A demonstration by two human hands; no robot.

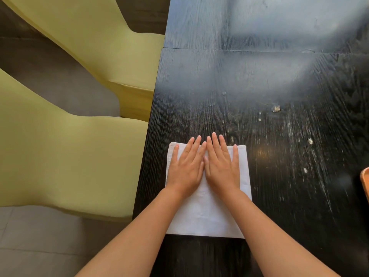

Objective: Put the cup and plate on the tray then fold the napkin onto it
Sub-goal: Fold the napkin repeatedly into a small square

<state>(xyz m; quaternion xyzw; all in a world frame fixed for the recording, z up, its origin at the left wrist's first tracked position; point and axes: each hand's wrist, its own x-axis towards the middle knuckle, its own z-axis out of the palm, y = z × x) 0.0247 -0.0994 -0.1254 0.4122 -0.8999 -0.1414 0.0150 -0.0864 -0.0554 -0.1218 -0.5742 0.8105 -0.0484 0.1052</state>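
Note:
A white folded napkin [207, 212] lies flat on the black wooden table [269, 136], close to its left edge. My left hand [186, 166] and my right hand [221, 166] rest side by side on the napkin's far half, palms down, fingers spread and flat, fingertips reaching just past its far edge. Neither hand grips anything. At the right border of the view shows a sliver of an orange-brown rim [365, 182], perhaps the tray. No cup or plate is in view.
Two yellow-green chairs [60, 156] [111, 47] stand along the table's left side over a grey floor. The table top carries pale smears and a few small crumbs [276, 109] beyond the napkin.

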